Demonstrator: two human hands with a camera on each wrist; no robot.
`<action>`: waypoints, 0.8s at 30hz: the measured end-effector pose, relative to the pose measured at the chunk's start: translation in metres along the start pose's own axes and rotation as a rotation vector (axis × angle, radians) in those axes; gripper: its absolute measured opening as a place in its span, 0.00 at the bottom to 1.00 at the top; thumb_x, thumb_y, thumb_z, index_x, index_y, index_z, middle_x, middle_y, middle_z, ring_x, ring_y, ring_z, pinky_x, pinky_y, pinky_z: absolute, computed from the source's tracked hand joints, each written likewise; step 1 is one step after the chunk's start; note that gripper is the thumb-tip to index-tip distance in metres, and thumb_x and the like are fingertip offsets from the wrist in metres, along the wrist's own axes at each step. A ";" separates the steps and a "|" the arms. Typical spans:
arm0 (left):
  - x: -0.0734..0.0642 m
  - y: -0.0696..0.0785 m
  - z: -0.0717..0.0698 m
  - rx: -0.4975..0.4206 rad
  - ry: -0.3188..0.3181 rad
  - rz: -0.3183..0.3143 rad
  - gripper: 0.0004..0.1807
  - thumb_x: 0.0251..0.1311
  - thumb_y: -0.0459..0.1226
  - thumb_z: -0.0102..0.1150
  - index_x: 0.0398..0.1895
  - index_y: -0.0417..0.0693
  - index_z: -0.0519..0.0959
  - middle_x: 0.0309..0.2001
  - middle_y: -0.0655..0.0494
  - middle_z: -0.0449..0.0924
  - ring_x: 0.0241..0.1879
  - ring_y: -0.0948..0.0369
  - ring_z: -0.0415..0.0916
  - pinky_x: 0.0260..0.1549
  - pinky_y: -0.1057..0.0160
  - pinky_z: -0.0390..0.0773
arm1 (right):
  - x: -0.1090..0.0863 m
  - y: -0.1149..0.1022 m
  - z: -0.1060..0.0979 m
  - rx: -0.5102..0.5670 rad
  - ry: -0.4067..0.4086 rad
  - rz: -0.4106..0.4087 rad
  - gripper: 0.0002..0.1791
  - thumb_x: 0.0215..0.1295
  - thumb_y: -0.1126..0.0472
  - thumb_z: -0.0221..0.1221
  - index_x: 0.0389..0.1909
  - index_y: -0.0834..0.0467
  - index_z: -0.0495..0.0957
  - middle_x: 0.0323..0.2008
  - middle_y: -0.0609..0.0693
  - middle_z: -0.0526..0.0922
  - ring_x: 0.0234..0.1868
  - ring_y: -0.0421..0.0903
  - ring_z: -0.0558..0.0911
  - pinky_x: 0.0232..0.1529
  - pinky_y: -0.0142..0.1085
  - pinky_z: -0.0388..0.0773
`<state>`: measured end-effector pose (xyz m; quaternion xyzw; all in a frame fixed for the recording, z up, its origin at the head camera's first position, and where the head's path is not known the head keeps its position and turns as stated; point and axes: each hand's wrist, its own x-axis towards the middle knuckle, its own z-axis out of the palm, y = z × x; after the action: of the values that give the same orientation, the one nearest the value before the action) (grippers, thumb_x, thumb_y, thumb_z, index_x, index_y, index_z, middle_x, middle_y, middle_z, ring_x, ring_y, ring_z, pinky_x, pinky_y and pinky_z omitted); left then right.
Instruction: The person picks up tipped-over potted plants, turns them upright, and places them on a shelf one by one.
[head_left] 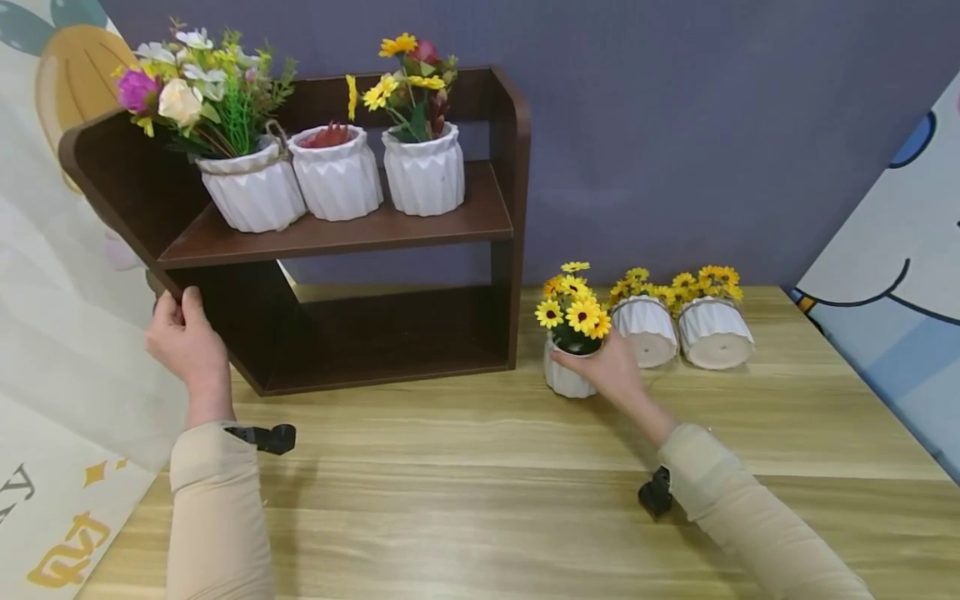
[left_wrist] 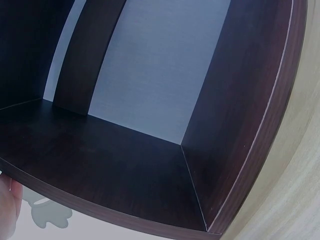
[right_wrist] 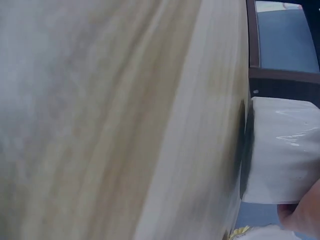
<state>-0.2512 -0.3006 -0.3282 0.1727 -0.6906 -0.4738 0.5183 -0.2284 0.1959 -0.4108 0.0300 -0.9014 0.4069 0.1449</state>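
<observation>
My right hand [head_left: 611,367] grips a white ribbed flowerpot [head_left: 566,383] of yellow daisy-like flowers [head_left: 573,304]. It is upright, at the tabletop or just above it, right of the dark brown two-tier shelf [head_left: 337,242]. The right wrist view shows the side of this pot [right_wrist: 285,150] with fingers [right_wrist: 305,215] on it. At the shelf's left side panel, my left hand [head_left: 187,342] holds the front edge between thumb and fingers. Only a little of the left hand [left_wrist: 9,207] shows beside the shelf [left_wrist: 100,170] in the left wrist view.
On the upper tier stand a pot of mixed flowers [head_left: 251,192], a pot with a reddish plant [head_left: 337,179] and a pot of yellow and red flowers [head_left: 425,175]. Two pots, one [head_left: 645,329] beside the other [head_left: 716,333], lie tipped over on the wooden table [head_left: 480,500].
</observation>
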 end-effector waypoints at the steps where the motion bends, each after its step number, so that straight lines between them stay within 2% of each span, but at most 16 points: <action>1: 0.000 0.000 0.000 0.000 0.001 0.001 0.18 0.59 0.45 0.53 0.13 0.62 0.63 0.14 0.67 0.53 0.18 0.71 0.51 0.22 0.70 0.49 | -0.001 -0.002 -0.001 -0.003 -0.006 0.019 0.49 0.37 0.36 0.67 0.56 0.61 0.64 0.45 0.62 0.77 0.40 0.55 0.78 0.44 0.48 0.74; 3: 0.001 -0.002 0.000 0.004 0.003 0.005 0.18 0.59 0.45 0.53 0.12 0.62 0.62 0.13 0.67 0.52 0.18 0.71 0.50 0.22 0.70 0.49 | -0.004 -0.006 -0.001 0.017 -0.027 0.042 0.51 0.36 0.34 0.67 0.59 0.60 0.63 0.50 0.61 0.75 0.47 0.55 0.77 0.48 0.49 0.73; 6: 0.003 -0.004 0.001 0.013 0.005 0.011 0.19 0.59 0.45 0.53 0.12 0.62 0.61 0.13 0.68 0.52 0.17 0.71 0.50 0.21 0.70 0.48 | -0.009 -0.011 -0.001 0.052 -0.052 0.042 0.51 0.35 0.34 0.67 0.60 0.58 0.62 0.52 0.59 0.74 0.50 0.55 0.75 0.49 0.48 0.72; 11: 0.005 -0.007 0.002 0.008 0.005 -0.020 0.17 0.58 0.45 0.54 0.14 0.63 0.65 0.13 0.68 0.54 0.18 0.71 0.52 0.22 0.71 0.49 | -0.019 -0.021 -0.001 0.046 -0.090 0.019 0.49 0.33 0.32 0.66 0.56 0.55 0.67 0.49 0.56 0.78 0.47 0.52 0.78 0.47 0.46 0.74; 17: 0.005 -0.004 0.001 -0.004 0.002 -0.023 0.17 0.59 0.45 0.54 0.13 0.63 0.64 0.14 0.68 0.55 0.18 0.71 0.52 0.22 0.71 0.49 | -0.029 -0.040 0.006 -0.037 -0.112 -0.071 0.49 0.31 0.32 0.67 0.54 0.58 0.69 0.48 0.57 0.78 0.47 0.53 0.78 0.47 0.47 0.73; 21: 0.003 -0.001 0.001 -0.005 -0.007 -0.018 0.16 0.59 0.45 0.53 0.14 0.65 0.66 0.14 0.69 0.55 0.19 0.72 0.52 0.22 0.71 0.50 | -0.034 -0.054 0.018 -0.026 -0.130 -0.145 0.45 0.32 0.36 0.70 0.52 0.57 0.71 0.45 0.56 0.80 0.45 0.51 0.79 0.45 0.46 0.74; 24: 0.002 0.000 0.000 0.004 -0.006 -0.019 0.15 0.59 0.45 0.53 0.14 0.66 0.66 0.13 0.70 0.55 0.19 0.72 0.52 0.22 0.71 0.50 | -0.034 -0.065 0.029 0.009 -0.157 -0.201 0.45 0.32 0.37 0.70 0.54 0.54 0.70 0.47 0.52 0.79 0.47 0.49 0.78 0.47 0.45 0.73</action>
<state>-0.2524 -0.3019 -0.3270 0.1786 -0.6915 -0.4779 0.5115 -0.1911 0.1289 -0.3911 0.1528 -0.9005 0.3908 0.1138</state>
